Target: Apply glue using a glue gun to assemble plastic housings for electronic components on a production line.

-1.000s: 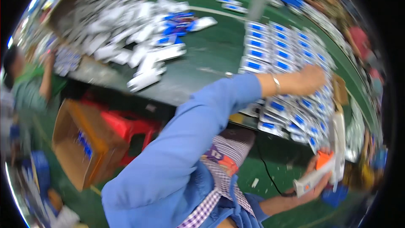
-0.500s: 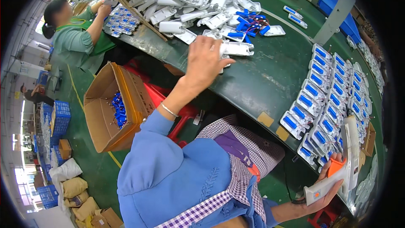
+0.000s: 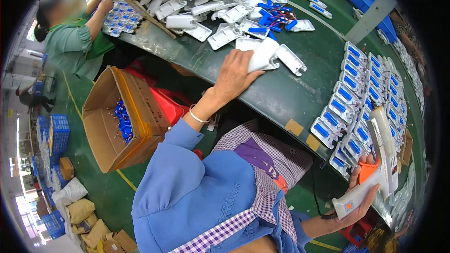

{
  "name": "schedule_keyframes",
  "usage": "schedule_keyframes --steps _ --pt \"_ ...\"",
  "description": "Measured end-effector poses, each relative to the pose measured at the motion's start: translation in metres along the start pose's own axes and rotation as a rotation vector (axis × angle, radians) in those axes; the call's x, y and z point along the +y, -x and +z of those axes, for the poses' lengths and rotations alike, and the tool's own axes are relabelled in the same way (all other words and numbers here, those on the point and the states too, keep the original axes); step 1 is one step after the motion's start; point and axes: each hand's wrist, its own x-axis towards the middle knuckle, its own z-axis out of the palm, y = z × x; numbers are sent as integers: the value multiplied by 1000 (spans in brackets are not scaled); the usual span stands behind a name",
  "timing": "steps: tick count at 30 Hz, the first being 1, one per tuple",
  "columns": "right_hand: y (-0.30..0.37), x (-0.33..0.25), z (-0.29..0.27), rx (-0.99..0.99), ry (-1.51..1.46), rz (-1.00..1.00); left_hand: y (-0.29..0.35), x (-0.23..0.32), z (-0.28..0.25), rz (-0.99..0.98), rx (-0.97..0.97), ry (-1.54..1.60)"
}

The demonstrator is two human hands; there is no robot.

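My left hand point(image 3: 233, 76) is closed on a smooth white plastic casing point(image 3: 264, 57), just above the green tabletop. Beside it an open white half-shell point(image 3: 291, 59) lies at a slant, and another half-shell point(image 3: 247, 44) shows partly behind the held casing. My right hand point(image 3: 360, 214) grips the handle of a white glue gun point(image 3: 385, 152) with an orange trigger point(image 3: 368, 170). Close to the gun stand rows of white shells point(image 3: 344, 93) with blue battery cells and thin wires in them.
A pile of white shells point(image 3: 201, 0) and loose blue batteries point(image 3: 276, 16) occupy the far table. A metal post point(image 3: 370, 16) rises at the right. An open carton point(image 3: 101, 131) of blue parts stands left, near a red stool point(image 3: 166, 105). A co-worker point(image 3: 70, 42) works at the far left.
My left hand now holds the white casing tilted up, and a half-shell lies apart to its right. The glue gun stays in my right hand; the view has shifted slightly.
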Motion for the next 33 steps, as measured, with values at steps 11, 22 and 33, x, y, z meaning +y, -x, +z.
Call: schedule_keyframes --steps 11,22,33 --pt "-2 4 7 84 49 13 3 44 3 160 -25 416" --pt "3 4 13 221 109 -6 -48 37 7 697 -372 358" --pt "2 10 20 303 221 -29 -76 25 43 556 -270 -228"
